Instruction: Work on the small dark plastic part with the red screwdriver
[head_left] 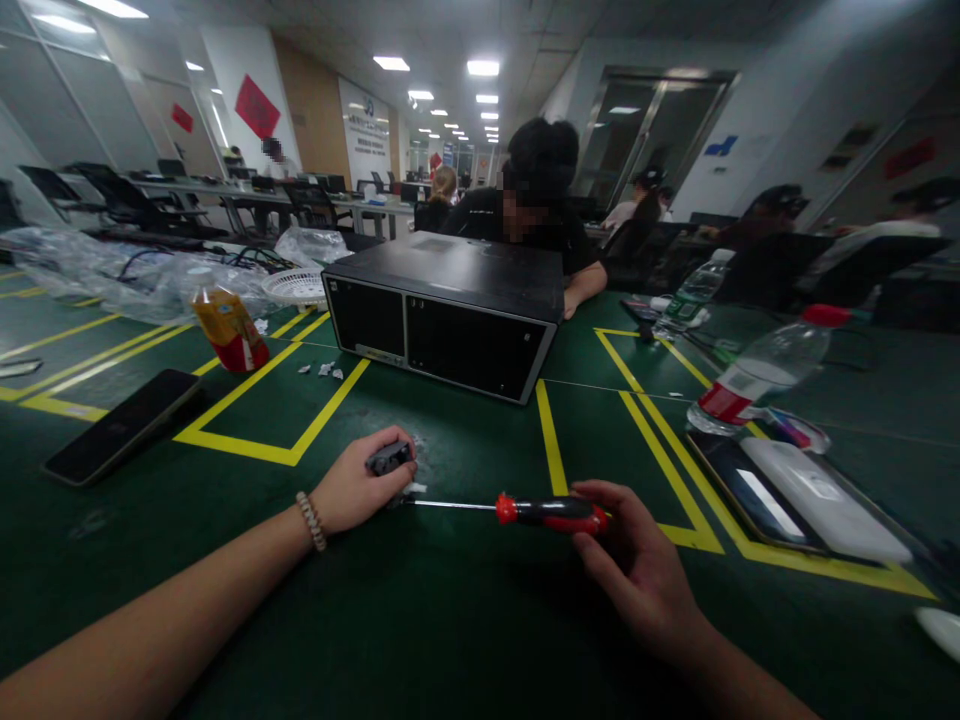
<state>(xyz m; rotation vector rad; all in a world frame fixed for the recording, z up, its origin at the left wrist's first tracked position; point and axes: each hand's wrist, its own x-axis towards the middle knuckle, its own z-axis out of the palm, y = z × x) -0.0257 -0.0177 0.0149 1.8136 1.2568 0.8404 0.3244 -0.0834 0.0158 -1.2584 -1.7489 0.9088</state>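
My left hand, with a beaded bracelet on its wrist, is closed around a small dark grey block-like part; its kind cannot be made out. In my right hand is the butt end of a red and black screwdriver, held between thumb and fingers. Its metal shaft points left, nearly level, toward my left hand. Near the fingers of that hand the screwdriver's tip is hard to see, and I cannot tell whether it touches anything. A small white bit shows just beside the tip.
A black metal case stands ahead, with a person behind it. Left are a phone, a drink pouch, a white basket and paper scraps. Right are a bottle and phones. Yellow tape marks the green table.
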